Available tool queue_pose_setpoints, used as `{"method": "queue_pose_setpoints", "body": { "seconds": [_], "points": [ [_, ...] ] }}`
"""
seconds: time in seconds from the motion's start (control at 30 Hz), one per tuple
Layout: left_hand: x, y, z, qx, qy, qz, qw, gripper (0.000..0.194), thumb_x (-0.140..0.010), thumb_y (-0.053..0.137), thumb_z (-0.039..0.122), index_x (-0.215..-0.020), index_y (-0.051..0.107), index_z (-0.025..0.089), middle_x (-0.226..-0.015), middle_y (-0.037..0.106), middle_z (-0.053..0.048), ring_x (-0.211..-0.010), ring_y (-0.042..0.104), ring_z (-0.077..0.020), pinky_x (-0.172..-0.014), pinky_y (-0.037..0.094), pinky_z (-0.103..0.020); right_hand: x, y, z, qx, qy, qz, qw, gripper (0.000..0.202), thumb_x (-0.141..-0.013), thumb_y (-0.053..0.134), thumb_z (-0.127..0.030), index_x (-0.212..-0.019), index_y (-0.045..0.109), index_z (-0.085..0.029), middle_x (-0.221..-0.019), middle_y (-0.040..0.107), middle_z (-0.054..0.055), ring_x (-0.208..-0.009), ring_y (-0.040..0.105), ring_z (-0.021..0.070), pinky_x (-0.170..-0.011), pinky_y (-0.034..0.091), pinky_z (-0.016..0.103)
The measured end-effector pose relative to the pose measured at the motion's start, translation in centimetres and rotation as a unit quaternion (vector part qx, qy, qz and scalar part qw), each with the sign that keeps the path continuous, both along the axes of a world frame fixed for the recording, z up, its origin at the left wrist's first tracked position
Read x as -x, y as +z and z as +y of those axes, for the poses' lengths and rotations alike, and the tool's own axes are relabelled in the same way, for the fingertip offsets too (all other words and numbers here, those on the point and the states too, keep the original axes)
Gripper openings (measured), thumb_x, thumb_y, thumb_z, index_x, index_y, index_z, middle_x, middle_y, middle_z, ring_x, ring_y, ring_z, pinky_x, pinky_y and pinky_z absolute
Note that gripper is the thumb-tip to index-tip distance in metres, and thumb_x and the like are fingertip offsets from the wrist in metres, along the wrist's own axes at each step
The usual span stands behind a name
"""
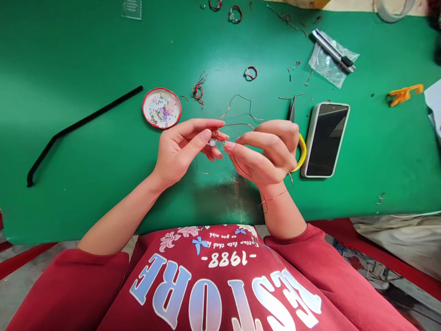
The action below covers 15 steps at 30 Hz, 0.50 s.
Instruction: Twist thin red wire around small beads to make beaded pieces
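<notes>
My left hand (181,149) pinches a small beaded cord bracelet (212,142) with a pale bead between thumb and fingers. Thin dark red cord trails from it in loose loops over the table and past my right wrist. My right hand (267,151) is closed, thumb and forefinger meeting on the cord (240,168) just right of the bead. Yellow-handled scissors (302,154) lie partly hidden behind my right hand. Left of the bracelet, a red-rimmed round lid (144,105) holds pastel and small metallic beads.
A phone (326,140) lies right of the scissors. Finished-looking cord rings (251,73) and a tangled red cord piece (198,91) lie farther back. A bent black rod (82,121) is at left. A plastic bag (332,64) and an orange clip (404,95) are at right on the green table (113,50).
</notes>
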<state>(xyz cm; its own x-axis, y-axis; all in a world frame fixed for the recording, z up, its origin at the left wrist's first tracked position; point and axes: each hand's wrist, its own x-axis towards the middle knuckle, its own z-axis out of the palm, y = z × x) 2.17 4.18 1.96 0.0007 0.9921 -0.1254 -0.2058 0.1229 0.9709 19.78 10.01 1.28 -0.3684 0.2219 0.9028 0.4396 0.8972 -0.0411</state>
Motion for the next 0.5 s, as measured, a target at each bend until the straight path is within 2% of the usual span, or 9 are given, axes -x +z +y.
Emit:
{"method": "queue_pose_setpoints", "body": {
  "seconds": [0.23, 0.5],
  "points": [
    [-0.5, 0.1, -0.01, -0.052, 0.035, 0.041, 0.997, 0.024, -0.089, 0.069, 0.05, -0.101, 0.077, 0.03, -0.093, 0.08, 0.004, -0.089, 0.079, -0.0177, -0.082, 0.069, -0.035, 0.15, -0.16, -0.13, 0.014, -0.003, 0.038, 0.999, 0.006, -0.091, 0.066, -0.018, -0.096, 0.067, -0.021, -0.073, 0.069, -0.001, -0.073, 0.061, 0.0154, -0.062, 0.046, 0.03],
    [-0.52, 0.14, -0.08, -0.022, 0.023, 0.047, 0.998, 0.031, -0.088, 0.069, 0.054, -0.104, 0.075, 0.029, -0.101, 0.08, 0.002, -0.104, 0.078, -0.0231, -0.09, 0.068, -0.04, -0.28, -0.23, -0.21, 0.04, -0.003, 0.043, 0.998, 0.016, -0.094, 0.061, -0.018, -0.109, 0.062, -0.022, -0.073, 0.072, -0.002, -0.07, 0.065, 0.0152, -0.058, 0.049, 0.028]
  ]
}}
